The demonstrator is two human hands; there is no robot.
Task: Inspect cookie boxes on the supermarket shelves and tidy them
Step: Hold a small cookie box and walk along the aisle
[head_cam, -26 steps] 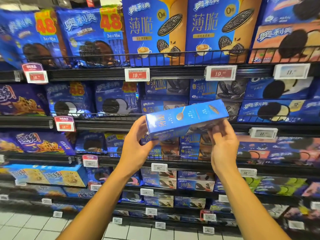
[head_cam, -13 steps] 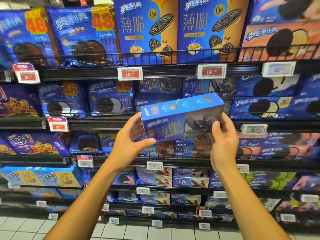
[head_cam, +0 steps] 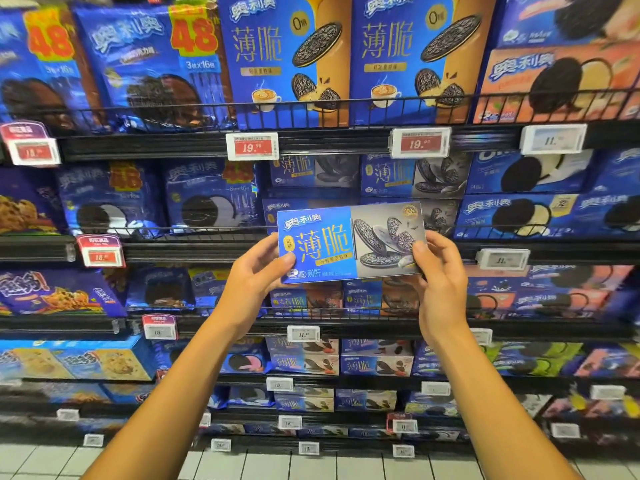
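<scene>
Supermarket cookie aisle, shelves (head_cam: 311, 143) packed top to bottom. Nearest up: left hand (head_cam: 254, 271) and right hand (head_cam: 441, 271) each pinch an end of one box (head_cam: 351, 242), thumbs on the front, held level in the air in front of the second shelf's front edge, face toward the camera. So I'd say it's mid-inspection, front panel looks undented. Behind it, a gap in the matching row (head_cam: 367, 174), probably where it goes. Other shelves look unchecked, so plenty left.
</scene>
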